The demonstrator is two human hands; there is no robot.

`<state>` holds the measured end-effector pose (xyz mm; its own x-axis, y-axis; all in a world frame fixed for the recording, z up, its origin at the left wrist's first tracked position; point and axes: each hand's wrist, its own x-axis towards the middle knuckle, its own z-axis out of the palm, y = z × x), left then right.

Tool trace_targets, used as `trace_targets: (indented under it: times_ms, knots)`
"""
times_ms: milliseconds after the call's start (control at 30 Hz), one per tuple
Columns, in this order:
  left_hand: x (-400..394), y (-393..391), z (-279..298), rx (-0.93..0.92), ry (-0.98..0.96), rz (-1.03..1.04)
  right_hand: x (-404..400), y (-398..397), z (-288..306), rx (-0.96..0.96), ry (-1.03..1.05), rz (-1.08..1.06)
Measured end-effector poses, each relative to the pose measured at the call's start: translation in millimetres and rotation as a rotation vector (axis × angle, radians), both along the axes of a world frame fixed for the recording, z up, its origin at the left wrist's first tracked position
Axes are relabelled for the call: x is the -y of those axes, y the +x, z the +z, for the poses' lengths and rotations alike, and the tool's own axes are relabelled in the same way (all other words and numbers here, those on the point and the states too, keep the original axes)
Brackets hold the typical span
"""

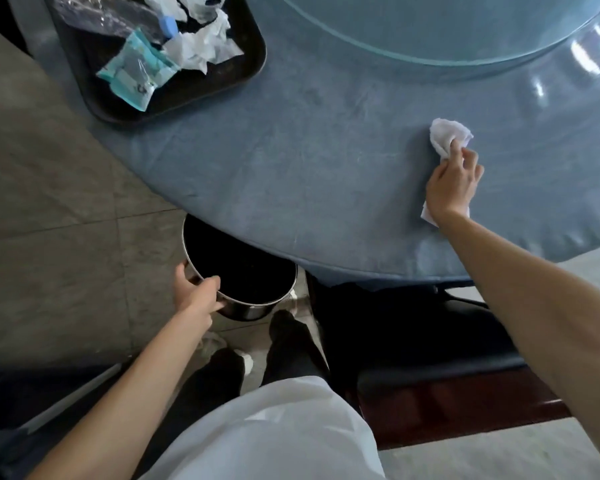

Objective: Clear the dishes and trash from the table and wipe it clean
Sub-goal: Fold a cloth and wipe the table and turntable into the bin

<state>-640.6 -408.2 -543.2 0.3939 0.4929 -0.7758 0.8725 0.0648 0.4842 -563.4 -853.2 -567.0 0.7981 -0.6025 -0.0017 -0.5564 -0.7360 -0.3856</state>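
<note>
My right hand (pixel 452 183) rests on the round blue table (pixel 291 161) at the right, gripping a crumpled white tissue (pixel 447 135) that lies on the tablecloth. My left hand (pixel 196 292) holds the rim of a black metal trash bin (pixel 246 271), which sits just under the table's near edge. A dark tray (pixel 222 74) at the top left of the table carries crumpled white tissues (pixel 201 46), a teal wet-wipe packet (pixel 136 69) and a clear plastic bottle with a blue cap (pixel 168 26).
A glass turntable (pixel 447 29) covers the table's centre at the top. A dark chair with a wooden frame (pixel 447 393) stands under the table edge at the right. Grey floor tiles (pixel 49 202) lie to the left. My legs and shoes are below the bin.
</note>
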Motion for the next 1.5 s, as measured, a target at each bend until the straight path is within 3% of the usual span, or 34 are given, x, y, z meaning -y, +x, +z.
trace_targets:
  times_ms: [367, 600, 800, 900, 1167, 1500]
  knots:
    - [-6.5, -2.3, -5.3, 0.033, -0.026, 0.033, -55.9, 14.8, 0.1, -0.035, 0.036, 0.15]
    - [-24.2, -10.9, -9.8, 0.037, -0.053, 0.027, -243.7, -9.2, 0.4, 0.075, 0.288, 0.707]
    - [-53.3, -33.2, -23.2, 0.076, -0.1, 0.118, -337.5, -75.0, -17.7, -0.016, 0.433, 1.126]
    - [-77.6, -48.5, -40.8, 0.086, -0.07, 0.155, -362.0, -101.8, -28.4, -0.054, 0.462, 1.093]
    - [-135.9, -66.1, -112.8, 0.059, -0.211, 0.335, -378.1, -74.6, -71.6, -0.139, 0.384, 0.99]
    - [-187.3, -83.4, -311.4, 0.213, -0.413, 0.462, -420.3, -96.4, -257.2, -0.229, 0.388, 0.891]
